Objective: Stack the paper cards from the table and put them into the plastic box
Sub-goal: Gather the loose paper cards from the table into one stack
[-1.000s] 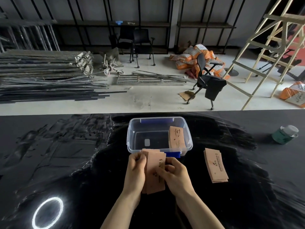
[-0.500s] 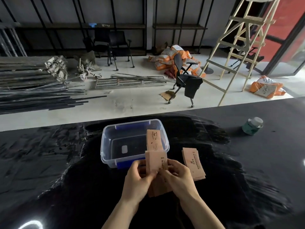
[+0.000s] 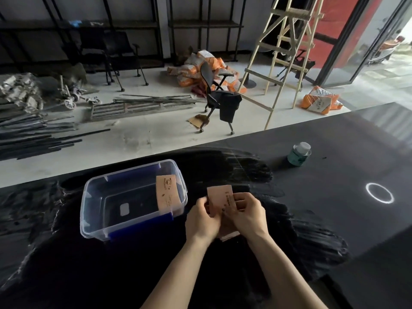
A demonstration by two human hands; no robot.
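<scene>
Head view: both hands, left and right, pinch a bundle of paper cards just right of the plastic box, where one card leans inside. Loose pinching could let the uneven bundle fan and spill onto the table.
</scene>
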